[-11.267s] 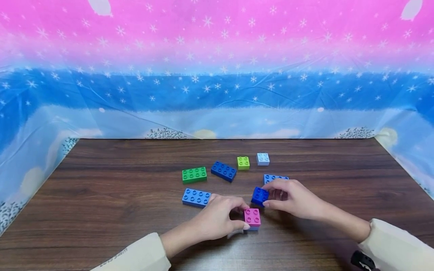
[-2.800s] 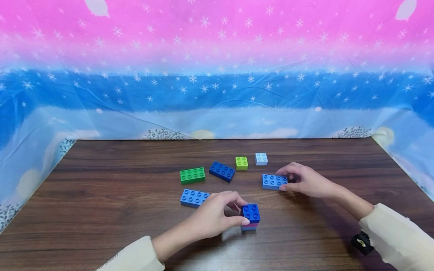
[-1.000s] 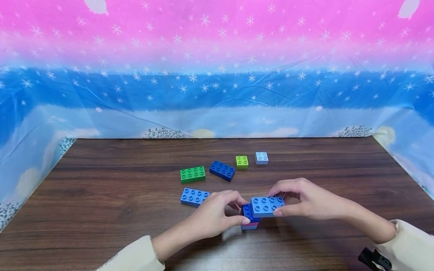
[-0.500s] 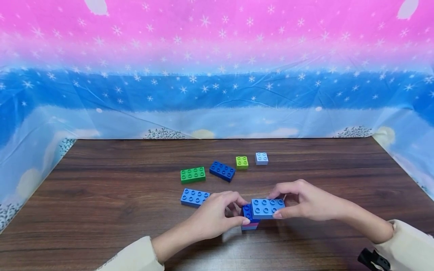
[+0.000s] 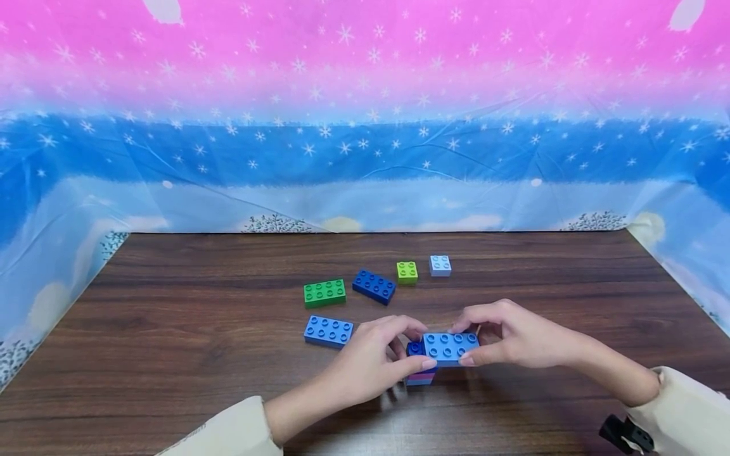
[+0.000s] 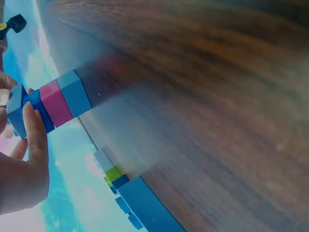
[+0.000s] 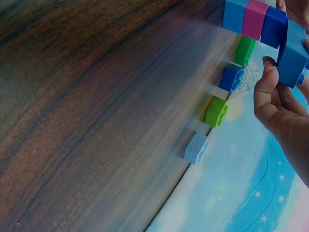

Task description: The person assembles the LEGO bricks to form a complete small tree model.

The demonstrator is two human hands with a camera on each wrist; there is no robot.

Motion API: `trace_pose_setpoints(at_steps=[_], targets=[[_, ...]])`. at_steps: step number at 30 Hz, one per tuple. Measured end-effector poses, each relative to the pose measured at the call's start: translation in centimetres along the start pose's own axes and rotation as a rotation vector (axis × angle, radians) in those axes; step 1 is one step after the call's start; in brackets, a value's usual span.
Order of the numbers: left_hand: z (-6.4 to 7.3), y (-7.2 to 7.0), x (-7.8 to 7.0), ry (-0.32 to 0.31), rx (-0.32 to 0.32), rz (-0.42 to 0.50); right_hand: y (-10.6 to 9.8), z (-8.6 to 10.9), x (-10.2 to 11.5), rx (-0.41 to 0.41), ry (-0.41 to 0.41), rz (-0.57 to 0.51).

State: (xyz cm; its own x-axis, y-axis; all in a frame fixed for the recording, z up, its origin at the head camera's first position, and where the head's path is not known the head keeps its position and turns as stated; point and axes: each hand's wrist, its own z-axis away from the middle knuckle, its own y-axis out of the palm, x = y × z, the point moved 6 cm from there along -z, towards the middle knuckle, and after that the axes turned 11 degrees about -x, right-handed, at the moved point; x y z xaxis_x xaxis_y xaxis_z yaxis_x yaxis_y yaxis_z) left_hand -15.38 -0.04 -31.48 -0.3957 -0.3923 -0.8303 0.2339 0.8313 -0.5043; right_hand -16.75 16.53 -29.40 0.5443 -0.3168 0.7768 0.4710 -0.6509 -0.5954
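R fingers (image 5: 467, 360) on lt-blue 8-stud brick (image 5: 450, 348) atop 3-brick stack (image 5: 421, 377)

I can see a dark brown wood-grain tabletop (image 5: 188, 329), with a brick tower (image 5: 420, 378) standing upright on it. Left of the tower lies a long light blue brick (image 5: 328, 331). Behind the tower and leftward sit a green brick (image 5: 324, 292) and a dark blue brick (image 5: 373, 287); straight behind it, a small lime brick (image 5: 407, 272); behind and slightly right, a small pale blue brick (image 5: 440, 266).
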Motion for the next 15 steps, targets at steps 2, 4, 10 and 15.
trace_pose_setpoints(at_steps=[2,4,10,15], targets=[[-0.03,0.08,-0.08,-0.004,-0.002,-0.005,0.0,-0.02,0.02,0.0,-0.008,-0.003],[-0.05,0.18,-0.11,0.001,-0.007,-0.011,-0.01,-0.04,0.02,0.0,-0.016,-0.005],[-0.17,0.38,-0.26,0.028,-0.009,-0.021,0.0,-0.14,-0.05,0.007,-0.011,-0.027],[-0.2,0.38,-0.36,0.041,-0.006,-0.023,0.05,-0.09,-0.29,0.012,0.01,-0.044]])
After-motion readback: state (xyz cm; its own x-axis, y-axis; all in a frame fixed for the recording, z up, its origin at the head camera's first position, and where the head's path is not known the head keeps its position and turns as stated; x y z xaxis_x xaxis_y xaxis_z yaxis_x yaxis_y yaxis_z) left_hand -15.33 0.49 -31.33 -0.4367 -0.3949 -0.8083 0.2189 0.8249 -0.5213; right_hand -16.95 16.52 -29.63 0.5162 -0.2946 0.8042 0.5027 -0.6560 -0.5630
